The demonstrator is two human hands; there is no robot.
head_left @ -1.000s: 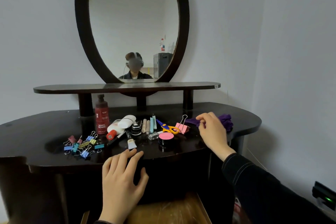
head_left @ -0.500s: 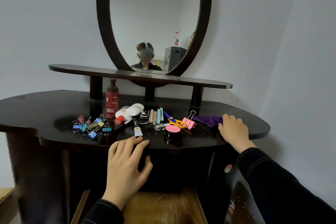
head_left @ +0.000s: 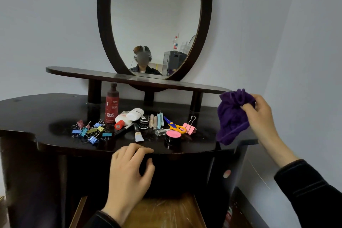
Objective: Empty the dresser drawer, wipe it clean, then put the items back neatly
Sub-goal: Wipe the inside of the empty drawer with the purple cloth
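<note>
My right hand (head_left: 259, 114) grips a bunched purple cloth (head_left: 231, 118) and holds it in the air above the dresser's right end. My left hand (head_left: 129, 170) rests with curled fingertips on the front edge of the dark dresser top (head_left: 37, 113). Below it the wooden drawer (head_left: 166, 211) is pulled out, its bare bottom showing. The items lie spread on the top: coloured binder clips (head_left: 90, 129), a dark red bottle (head_left: 111, 106), white tubes (head_left: 129, 115), yellow scissors (head_left: 175, 126), a pink-lidded jar (head_left: 173, 136).
An oval mirror (head_left: 154, 22) stands over a narrow raised shelf (head_left: 129, 79) at the back. Walls close in behind and on the right. A large pink clip (head_left: 189, 127) lies beside the scissors.
My right hand has lifted the purple cloth off the dresser top and raised it to the right. My left hand stays on the front edge, its fingers more curled.
</note>
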